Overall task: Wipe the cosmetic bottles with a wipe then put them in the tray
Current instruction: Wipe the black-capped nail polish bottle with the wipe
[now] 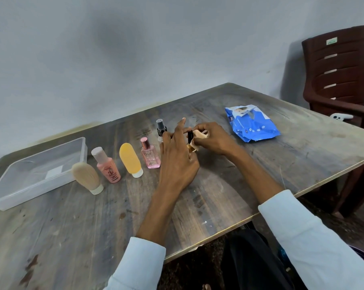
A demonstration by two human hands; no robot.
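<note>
My left hand (177, 158) holds a small bottle with a black cap (190, 137) above the table, its index finger sticking out straight. My right hand (212, 139) pinches a crumpled wipe (199, 135) against that bottle. In a row to the left stand a beige tube (87, 178), a pink bottle with a white cap (108, 166), a yellow tube (131, 159), a pink glass perfume bottle (150, 156) and a clear spray bottle with a black pump (161, 129), partly hidden by my left hand. The clear plastic tray (80, 149) at the far left holds nothing.
A blue pack of wipes (252, 125) lies open at the back right of the wooden table (93, 227). A brown plastic chair (342, 76) stands beyond the table's right corner, with a white object (341, 116) on its seat. The wall runs behind the table.
</note>
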